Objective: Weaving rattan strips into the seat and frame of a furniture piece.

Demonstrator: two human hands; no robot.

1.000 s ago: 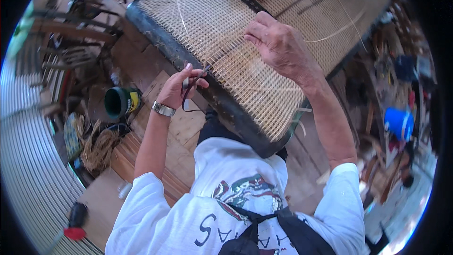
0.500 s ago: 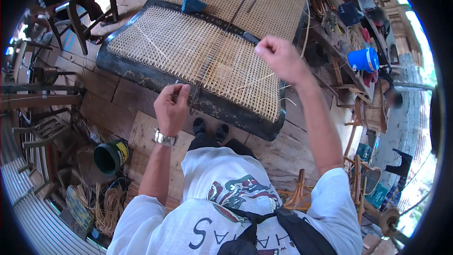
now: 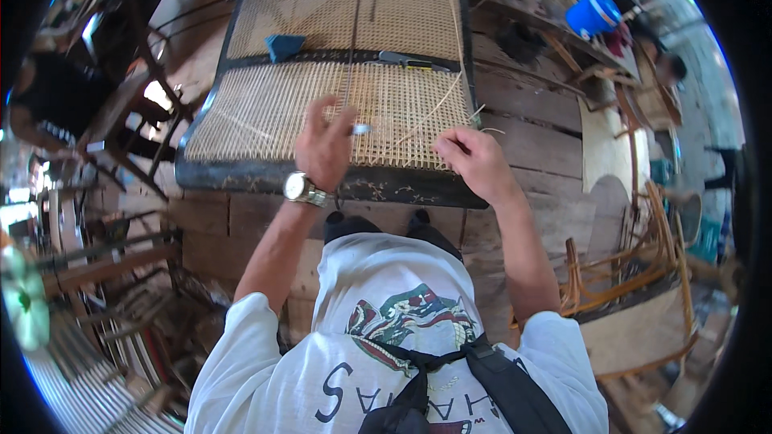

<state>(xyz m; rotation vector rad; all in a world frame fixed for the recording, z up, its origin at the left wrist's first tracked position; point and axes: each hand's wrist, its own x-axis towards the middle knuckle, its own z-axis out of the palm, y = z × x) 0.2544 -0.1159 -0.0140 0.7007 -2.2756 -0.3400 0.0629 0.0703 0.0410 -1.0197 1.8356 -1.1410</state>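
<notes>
A woven cane panel (image 3: pixel 265 104) in a black frame (image 3: pixel 265 179) lies in front of me. Over its near middle is my left hand (image 3: pixel 323 145), fingers bent, with a small shiny pale piece (image 3: pixel 362 129) at the fingertips, too blurred to name. My right hand (image 3: pixel 474 162) is closed in a pinch above the panel's near right edge; what it holds is hidden. Loose cane strands (image 3: pixel 434 109) stick out beside it. A long dark rod (image 3: pixel 354 24) runs along the weave. On the crossbar lie a utility knife (image 3: pixel 410 60) and a blue wedge-shaped piece (image 3: pixel 283 47).
At the right stands a workbench (image 3: pixel 515 6) with a blue jug (image 3: pixel 593 14). A rattan chair frame (image 3: pixel 627 273) is at lower right, wooden furniture (image 3: pixel 104 265) at left. A person in dark clothes (image 3: pixel 68 100) sits at far left, another person (image 3: pixel 667 68) at far right.
My right hand has come down and nearer from above the crossbar to the near right edge. My left hand has moved up over the weave. The whole view has turned.
</notes>
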